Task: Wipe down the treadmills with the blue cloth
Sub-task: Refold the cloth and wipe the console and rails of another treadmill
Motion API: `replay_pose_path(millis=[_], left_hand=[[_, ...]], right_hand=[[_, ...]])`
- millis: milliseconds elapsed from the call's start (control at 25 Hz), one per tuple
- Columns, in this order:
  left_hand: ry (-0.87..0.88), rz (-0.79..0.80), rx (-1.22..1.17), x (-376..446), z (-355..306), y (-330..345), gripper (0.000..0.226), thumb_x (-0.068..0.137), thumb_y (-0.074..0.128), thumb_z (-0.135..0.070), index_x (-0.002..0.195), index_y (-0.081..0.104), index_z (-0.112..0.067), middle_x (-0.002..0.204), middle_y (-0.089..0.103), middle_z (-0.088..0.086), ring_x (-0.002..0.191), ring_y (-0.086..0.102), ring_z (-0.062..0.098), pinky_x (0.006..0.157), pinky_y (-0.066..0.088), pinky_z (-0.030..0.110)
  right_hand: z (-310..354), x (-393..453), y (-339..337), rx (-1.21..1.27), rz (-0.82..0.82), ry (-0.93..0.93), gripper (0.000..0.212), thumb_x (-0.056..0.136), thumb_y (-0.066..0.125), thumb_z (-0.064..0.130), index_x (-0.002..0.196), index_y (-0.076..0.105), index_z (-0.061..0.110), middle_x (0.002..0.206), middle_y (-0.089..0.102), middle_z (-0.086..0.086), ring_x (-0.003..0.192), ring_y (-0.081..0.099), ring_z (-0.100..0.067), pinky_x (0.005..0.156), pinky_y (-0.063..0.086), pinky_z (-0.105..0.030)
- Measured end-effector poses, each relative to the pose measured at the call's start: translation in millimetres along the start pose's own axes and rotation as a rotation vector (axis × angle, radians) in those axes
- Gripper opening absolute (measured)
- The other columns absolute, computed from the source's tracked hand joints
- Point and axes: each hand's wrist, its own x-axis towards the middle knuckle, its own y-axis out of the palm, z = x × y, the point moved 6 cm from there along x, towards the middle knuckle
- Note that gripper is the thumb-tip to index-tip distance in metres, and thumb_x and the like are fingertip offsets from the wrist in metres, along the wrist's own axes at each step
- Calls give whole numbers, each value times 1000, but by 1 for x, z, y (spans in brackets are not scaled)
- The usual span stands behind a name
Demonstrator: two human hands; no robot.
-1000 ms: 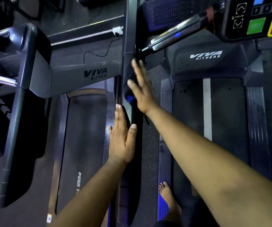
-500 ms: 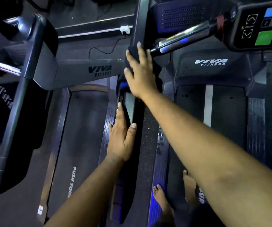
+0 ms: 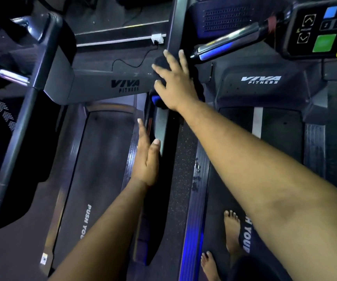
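- Two hands work the head view, both on the upright post (image 3: pixel 170 33) that stands between two treadmills.
- The right hand (image 3: pixel 174 81) lies flat, fingers spread wide, pressing the cloth (image 3: pixel 159 99) against the post just below where the handrail (image 3: pixel 224 46) joins it. A flat palm probably spreads pressure over more of the cloth than a pinch would.
- The cloth is mostly hidden under that palm. A dark bunch shows at the fingertips and a blue fold at the heel of the hand.
- The left hand (image 3: pixel 146 159) rests lower on the post's left edge, fingers straight and together, thumb on the post's face. It holds nothing and seems to brace the body for the long reach.
- The person's bare feet (image 3: pixel 231 230) stand on the right treadmill's belt (image 3: pixel 279 136), near its left edge, which puts the post within arm's length.
- The left treadmill's belt (image 3: pixel 102 159) lies beyond the post. Whether it is wiped cannot be told.
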Motion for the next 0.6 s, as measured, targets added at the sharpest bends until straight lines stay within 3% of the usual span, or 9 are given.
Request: replay_pose_path(millis=[80,160,280,360,480,600], left_hand=[[5,-27,-59,-2,3,-3,80,92,28,-55,156,-4,-19,158,-4,-16,140,0,-20,117,8,11],[-45,-93,-179,-6,10,-10,78,90,31,-57,156,3,-26,161,4,-12,146,7,-9,123,11,25],[-173,-194,-293,-35,24,-22,77,88,35,-60,156,14,-29,159,20,-13,148,19,1,124,17,38],[-157,-152,-156,-72,30,-22,67,94,34,-54,154,15,-30,161,18,-13,148,17,-1,124,16,35],[-88,-34,78,-129,39,-18,63,97,31,-49,155,13,-32,161,14,-22,147,13,-7,122,16,25],[-67,-45,79,-153,51,-21,66,94,28,-53,154,11,-33,160,13,-24,148,12,-6,123,15,30]], right_hand=[[12,-40,10,104,-67,7,51,89,48,34,139,57,26,164,23,-2,153,2,-34,115,30,-59],[27,-121,31,188,-62,-72,53,90,46,35,141,55,22,163,24,-6,153,2,-35,119,23,-54],[32,-161,43,207,27,-181,57,92,50,40,147,45,28,166,15,-2,153,-9,-29,114,22,-67],[23,-109,30,165,11,-103,59,93,55,41,150,41,32,167,10,-2,153,-7,-31,115,21,-68],[13,-65,15,296,-60,143,60,95,59,28,151,38,32,168,2,-2,153,0,-33,123,15,-50],[36,-151,41,391,-99,145,61,93,53,25,152,37,29,168,-1,-3,154,0,-31,122,13,-42]])
